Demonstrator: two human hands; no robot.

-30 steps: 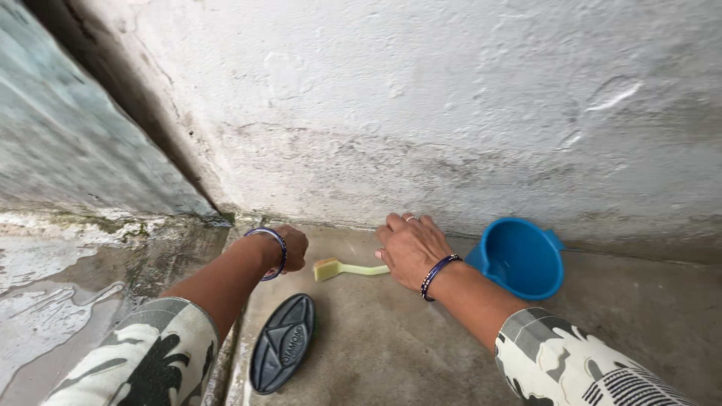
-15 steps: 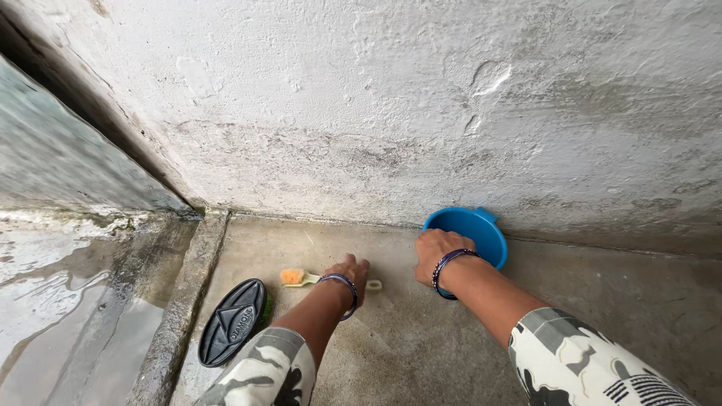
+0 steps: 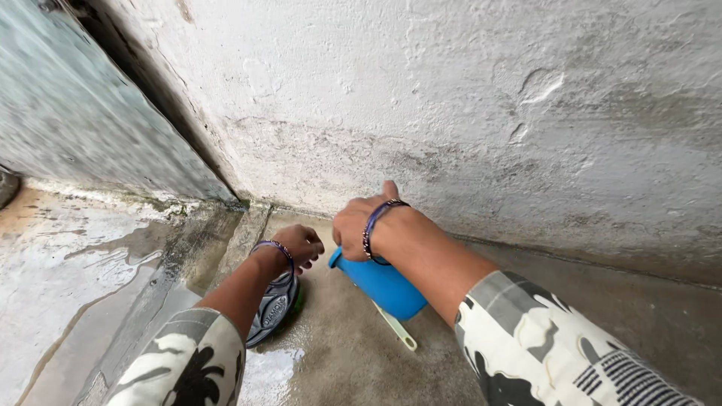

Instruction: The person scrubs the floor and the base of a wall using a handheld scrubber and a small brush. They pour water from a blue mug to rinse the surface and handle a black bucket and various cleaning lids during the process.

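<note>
Head view showed the right hand (image 3: 361,222) closed around the rim of a round blue plastic mug (image 3: 383,284), held tipped above the concrete floor (image 3: 353,353). Beside it, the left hand (image 3: 299,244), fingers loosely curled and holding nothing visible, hovered over a dark oval scrubbing brush (image 3: 272,310). A pale green plastic handle (image 3: 397,328) lay under the mug, near a small puddle (image 3: 272,370) below the rough whitewashed wall (image 3: 451,98).
</note>
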